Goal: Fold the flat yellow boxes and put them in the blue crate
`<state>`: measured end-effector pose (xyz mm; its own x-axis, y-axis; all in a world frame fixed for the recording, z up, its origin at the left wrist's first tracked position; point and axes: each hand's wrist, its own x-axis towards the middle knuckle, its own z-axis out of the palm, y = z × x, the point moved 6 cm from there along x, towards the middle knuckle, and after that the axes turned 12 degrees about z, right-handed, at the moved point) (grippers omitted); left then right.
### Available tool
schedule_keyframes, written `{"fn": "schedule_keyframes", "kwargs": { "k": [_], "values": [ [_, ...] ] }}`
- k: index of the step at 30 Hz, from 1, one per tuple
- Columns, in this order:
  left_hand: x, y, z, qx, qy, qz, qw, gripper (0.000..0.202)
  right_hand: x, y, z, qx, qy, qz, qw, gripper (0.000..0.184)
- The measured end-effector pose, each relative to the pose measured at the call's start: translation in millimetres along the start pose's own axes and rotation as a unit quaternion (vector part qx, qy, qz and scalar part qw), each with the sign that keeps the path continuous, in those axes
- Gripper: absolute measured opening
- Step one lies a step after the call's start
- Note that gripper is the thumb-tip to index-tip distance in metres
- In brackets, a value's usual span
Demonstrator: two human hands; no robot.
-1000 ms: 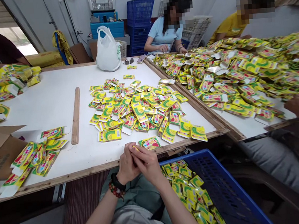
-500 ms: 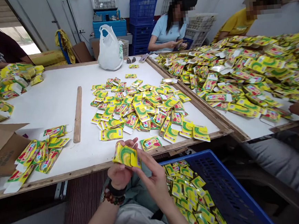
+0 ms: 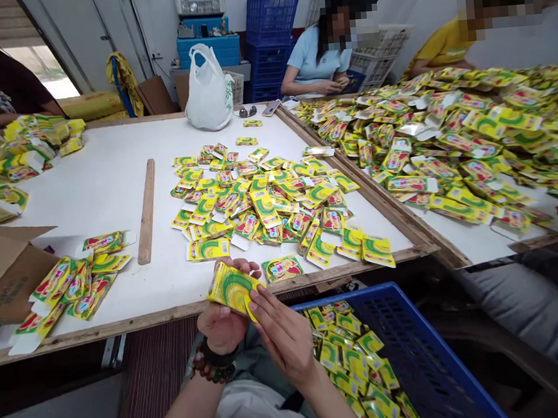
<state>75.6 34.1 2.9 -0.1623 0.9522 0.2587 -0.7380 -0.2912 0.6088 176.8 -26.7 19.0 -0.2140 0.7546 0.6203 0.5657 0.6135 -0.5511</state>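
Against the view half a second earlier, the yellow-and-green printed carton (image 3: pixel 232 290) has tipped slightly clockwise, its right end dipping (a small shift, but visible). Its long axis runs from upper left down to lower right, just over the near edge of the white bench (image 3: pixel 104 203). The left hand (image 3: pixel 222 326) cups it from below, palm up, while the right hand (image 3: pixel 284 337) pinches its lower right end, fingers slightly spread, just beside the blue plastic crate (image 3: pixel 418 346).
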Motion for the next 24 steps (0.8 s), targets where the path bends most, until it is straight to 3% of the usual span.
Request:
{"fn": "schedule_keyframes", "kwargs": {
  "k": [3, 6, 9, 12, 14, 16, 19, 21, 24],
  "values": [
    [1, 0, 2.5, -0.012, -0.022, 0.005, 1.0, 0.044, 1, 1, 0, 0.023, -0.01, 0.021, 0.999, 0.059],
    [1, -1, 3.8, -0.021, -0.049, 0.005, 0.999, 0.044, 7, 8, 3, 0.089, 0.005, 0.114, 0.989, 0.056],
    [-5, -8, 3.6, 0.001, -0.08, -0.025, 0.996, 0.044, 11, 20, 11, 0.177, -0.017, 0.261, 0.949, 0.065],
    [-19, -24, -1.0, 0.053, -0.109, -0.096, 0.988, 0.053, 1, 33, 5, 0.198, -0.083, 0.344, 0.914, 0.075],
    [-29, -33, -8.2, 0.123, -0.131, -0.13, 0.975, 0.07, -18, 51, -17, 0.126, -0.127, 0.375, 0.91, 0.066],
    [-33, -36, -17.0, 0.225, -0.155, -0.132, 0.953, 0.086, -43, 84, -53, -0.015, -0.152, 0.415, 0.897, 0.067],
    [-30, -33, -23.1, 0.336, -0.198, -0.104, 0.915, 0.082, -63, 147, -122, -0.278, -0.085, 0.478, 0.829, 0.088],
    [-27, -33, -19.8, 0.364, -0.238, -0.094, 0.896, 0.071, -55, 184, -151, -0.358, -0.041, 0.452, 0.816, 0.071],
    [-25, -32, -9.4, 0.382, -0.286, -0.072, 0.876, 0.06, -29, 231, -161, -0.344, -0.082, 0.413, 0.84, 0.062]
  ]
}}
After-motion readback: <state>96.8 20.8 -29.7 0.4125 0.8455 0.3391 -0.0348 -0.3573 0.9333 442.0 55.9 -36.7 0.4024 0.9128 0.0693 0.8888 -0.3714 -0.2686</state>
